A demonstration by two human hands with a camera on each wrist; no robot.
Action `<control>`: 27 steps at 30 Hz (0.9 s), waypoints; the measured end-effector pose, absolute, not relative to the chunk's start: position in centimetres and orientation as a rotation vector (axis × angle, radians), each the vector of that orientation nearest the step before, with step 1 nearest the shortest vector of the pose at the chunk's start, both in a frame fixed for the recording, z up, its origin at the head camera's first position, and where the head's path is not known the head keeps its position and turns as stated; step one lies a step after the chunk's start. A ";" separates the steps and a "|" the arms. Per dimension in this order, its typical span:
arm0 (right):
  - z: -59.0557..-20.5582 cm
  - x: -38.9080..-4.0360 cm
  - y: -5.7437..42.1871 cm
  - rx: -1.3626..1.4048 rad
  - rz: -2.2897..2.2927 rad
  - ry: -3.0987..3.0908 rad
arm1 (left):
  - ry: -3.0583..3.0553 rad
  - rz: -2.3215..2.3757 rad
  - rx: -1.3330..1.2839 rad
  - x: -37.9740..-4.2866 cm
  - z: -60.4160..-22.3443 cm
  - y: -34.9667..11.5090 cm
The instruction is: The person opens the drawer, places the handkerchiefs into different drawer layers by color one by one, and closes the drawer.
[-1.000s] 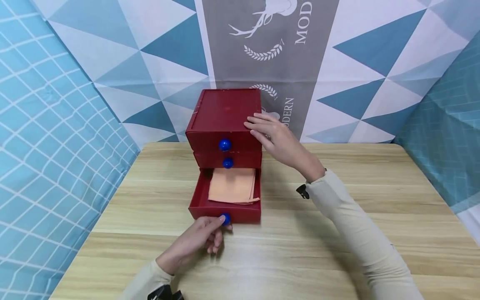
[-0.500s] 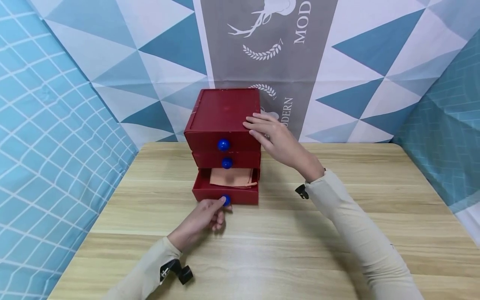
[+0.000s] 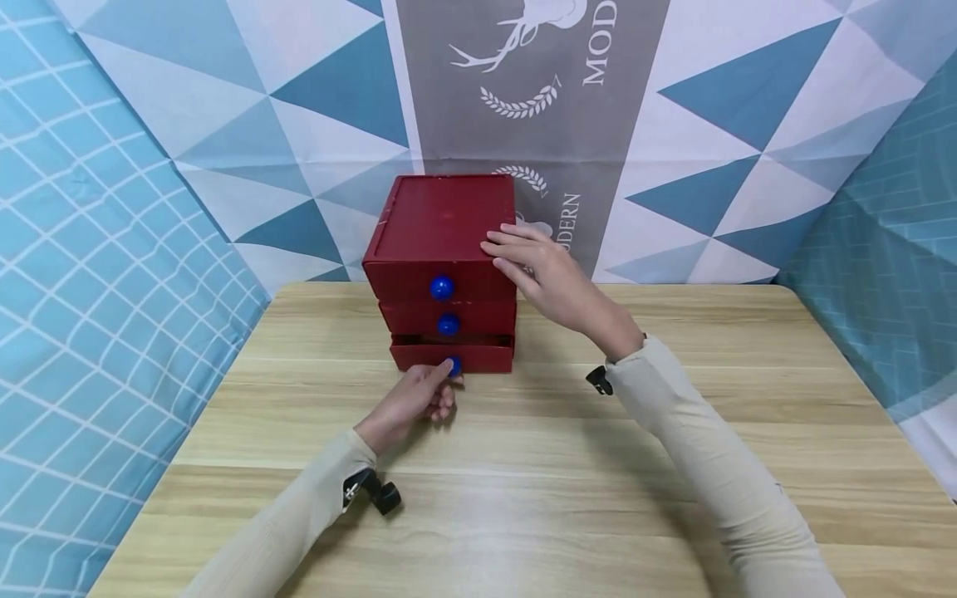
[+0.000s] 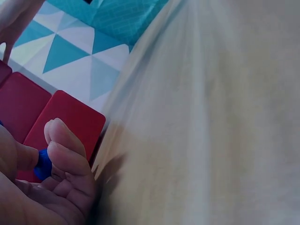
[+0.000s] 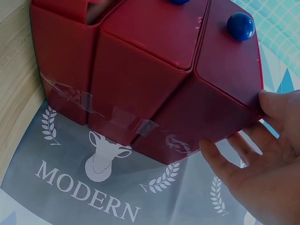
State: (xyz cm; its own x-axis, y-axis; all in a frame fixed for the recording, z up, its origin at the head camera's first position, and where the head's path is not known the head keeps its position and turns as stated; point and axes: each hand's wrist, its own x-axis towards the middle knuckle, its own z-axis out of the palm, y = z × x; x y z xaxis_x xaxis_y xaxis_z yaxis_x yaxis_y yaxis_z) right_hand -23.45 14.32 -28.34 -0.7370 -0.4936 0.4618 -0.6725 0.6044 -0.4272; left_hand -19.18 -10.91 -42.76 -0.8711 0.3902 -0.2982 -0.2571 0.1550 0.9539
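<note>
A dark red three-drawer box [image 3: 449, 218] stands at the back of the table, each drawer front bearing a round blue knob. The bottom drawer [image 3: 486, 359] sticks out only slightly, leaving a dark gap above its front; its contents are hidden. My left hand [image 3: 411, 397] pinches that drawer's blue knob [image 4: 43, 165] between thumb and curled fingers. On the box's top right front corner rests my right hand [image 3: 549, 274], fingers extended along the top. In the right wrist view its fingers lie over the edge near the top drawer's knob [image 5: 240, 26].
The pale wood table [image 3: 568, 490] spreads in front of the box. Right behind the box is a patterned backdrop [image 3: 329, 91] with triangles and a deer print. A blue grid-patterned cloth [image 3: 90, 274] borders the left side. Clear tape [image 5: 122, 117] runs across the box's side.
The bottom drawer has slid back into the box, its orange-tan cloth-like sheets passing out of sight. My left hand moved forward with the knob. My right hand stayed on the corner.
</note>
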 end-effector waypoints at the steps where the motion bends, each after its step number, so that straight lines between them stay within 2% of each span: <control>1: -28.3 -23.4 14.3 0.947 0.856 -2.537 | 1.955 1.770 0.127 -19.5 -42.7 -10.8; 9: -28.4 -23.4 13.6 0.959 0.854 -2.534 | 1.939 1.816 0.101 -21.1 -42.9 -10.9; 18: -28.8 -23.4 14.0 0.941 0.857 -2.520 | 2.017 1.757 0.108 -20.8 -43.0 -10.8; 22: -29.3 -23.5 14.7 0.980 0.750 -2.533 | 2.351 1.548 0.230 -19.4 -42.1 -10.8; 27: -30.6 -22.5 16.5 0.924 0.570 -2.538 | 2.940 1.060 0.529 -16.9 -40.6 -11.8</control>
